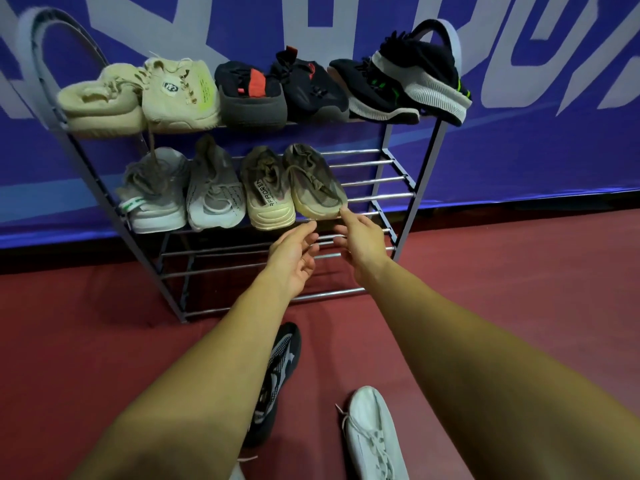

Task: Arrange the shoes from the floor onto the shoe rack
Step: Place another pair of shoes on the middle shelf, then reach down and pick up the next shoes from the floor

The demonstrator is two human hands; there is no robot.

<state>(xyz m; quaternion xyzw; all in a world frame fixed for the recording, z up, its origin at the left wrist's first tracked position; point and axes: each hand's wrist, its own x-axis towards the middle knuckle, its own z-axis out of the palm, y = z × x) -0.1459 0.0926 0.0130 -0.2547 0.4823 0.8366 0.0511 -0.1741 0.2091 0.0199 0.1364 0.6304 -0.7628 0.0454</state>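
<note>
A metal shoe rack (405, 195) stands against the blue wall. Its top shelf holds two cream shoes (138, 95), two black-and-red shoes (280, 88) and two black shoes with white soles (398, 84). On the middle shelf sit several grey and beige shoes; the rightmost is a beige-grey shoe (315, 181). My left hand (294, 258) hovers just below its toe, fingers relaxed, holding nothing. My right hand (360, 237) reaches up with a fingertip at the sole's front edge. On the floor lie a black-and-grey shoe (280, 368), partly behind my left forearm, and a white laced shoe (374, 434).
The right half of the middle shelf and the bottom shelf (242, 268) show bare metal bars. Red floor (502, 289) spreads around the rack. A blue banner wall (519, 150) runs behind it.
</note>
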